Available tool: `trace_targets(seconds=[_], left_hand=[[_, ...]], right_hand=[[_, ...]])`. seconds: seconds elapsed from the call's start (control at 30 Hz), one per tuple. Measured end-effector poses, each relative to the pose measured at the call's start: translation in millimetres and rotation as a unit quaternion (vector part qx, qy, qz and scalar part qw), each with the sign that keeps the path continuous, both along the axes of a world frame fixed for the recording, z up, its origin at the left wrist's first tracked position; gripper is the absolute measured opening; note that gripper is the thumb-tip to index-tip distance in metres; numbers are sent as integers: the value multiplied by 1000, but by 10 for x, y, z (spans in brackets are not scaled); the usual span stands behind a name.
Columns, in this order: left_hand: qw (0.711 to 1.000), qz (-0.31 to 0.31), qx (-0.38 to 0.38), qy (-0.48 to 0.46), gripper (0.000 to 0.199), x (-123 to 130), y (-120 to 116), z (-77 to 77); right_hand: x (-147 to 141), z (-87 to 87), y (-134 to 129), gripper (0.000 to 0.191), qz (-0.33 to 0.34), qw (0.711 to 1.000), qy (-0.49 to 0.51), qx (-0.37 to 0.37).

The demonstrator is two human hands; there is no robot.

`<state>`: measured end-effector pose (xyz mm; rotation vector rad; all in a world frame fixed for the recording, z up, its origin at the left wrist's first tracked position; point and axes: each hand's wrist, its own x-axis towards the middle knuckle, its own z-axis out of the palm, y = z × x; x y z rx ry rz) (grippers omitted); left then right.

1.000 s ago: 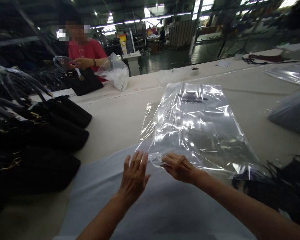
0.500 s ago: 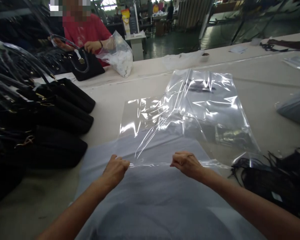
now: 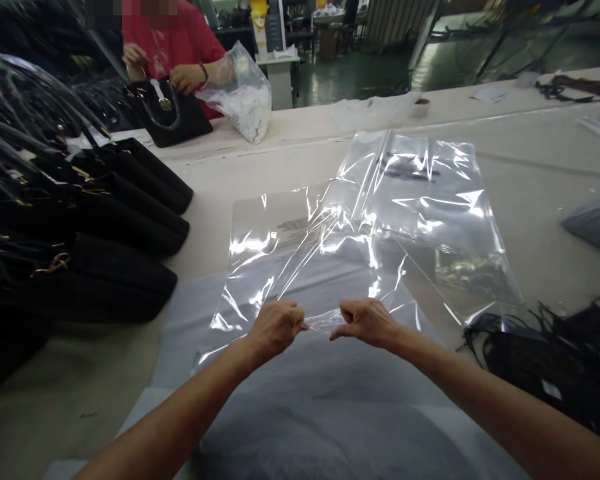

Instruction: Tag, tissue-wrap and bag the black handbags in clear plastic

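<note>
A clear plastic bag [image 3: 260, 240] with small print on it lies in front of me. My left hand [image 3: 277, 327] is closed, its fingertips pinching the bag's near edge. Close to its right, my right hand [image 3: 370, 321] has curled fingers on the same edge, with the thumb pointing left. Between the two hands a short stretch of film is bunched. Beneath the bag and my wrists spreads a thin grey-blue sheet [image 3: 190, 313]. Behind and to the right, more clear plastic bags [image 3: 435, 200] lie flat in an overlapping stack.
Black handbags [image 3: 125, 273] with wrapped handles stand in a row at left. Black straps and pouches [image 3: 535, 353] lie at right. Across the table [image 3: 520, 153], a person in red [image 3: 190, 33] handles a black handbag [image 3: 175, 117] beside a plastic bag of white material [image 3: 250, 100].
My left hand has moved right, closer to my right hand, which has shifted little. The bag's near edge, stretched straight before, is now gathered between them. The view has tilted slightly down.
</note>
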<state>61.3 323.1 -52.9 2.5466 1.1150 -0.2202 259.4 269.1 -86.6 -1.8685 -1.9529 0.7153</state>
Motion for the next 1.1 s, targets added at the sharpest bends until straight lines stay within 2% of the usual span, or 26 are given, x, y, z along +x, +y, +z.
trace_targets(seconds=[0.07, 0.17, 0.23, 0.33, 0.4, 0.5, 0.57, 0.63, 0.8, 0.93, 1.0, 1.1], left_hand=[[998, 39, -35, -19, 25, -2, 20, -34], [993, 80, -71, -48, 31, -43, 26, -44], [991, 91, -83, -46, 36, -55, 8, -31], [989, 88, -112, -46, 49, -40, -35, -17], [985, 81, -138, -71, 54, -29, -62, -23], [979, 91, -145, -113, 48, -34, -89, -42], [980, 94, -132, -118, 46, -47, -97, -40], [983, 85, -117, -111, 44, -51, -107, -15], [993, 60, -76, -69, 37, 59, -165, 85], [1000, 5, 5, 27, 26, 161, -189, 68], [996, -24, 39, 80, 21, 108, -170, 22], [991, -28, 62, 112, 30, -168, -113, -46]], right_hand=[[27, -25, 9, 57, 23, 996, 82, -39], [56, -83, 24, 59, 59, 964, 234, -114], [50, -119, 25, 56, 54, 956, 267, -107], [28, -145, 5, 52, 47, 987, 154, 2], [28, -141, -20, 47, 87, 990, 31, 107], [52, -108, -64, 41, 172, 946, -111, 251], [65, -77, -96, 37, 197, 916, -165, 309], [66, -53, -123, 35, 187, 905, -194, 330], [19, -48, -139, 38, 156, 919, -192, 306], [7, -28, -129, 39, 144, 917, -166, 334], [32, 9, -148, 39, 151, 905, -183, 354], [112, 69, -228, 35, 186, 887, -225, 357]])
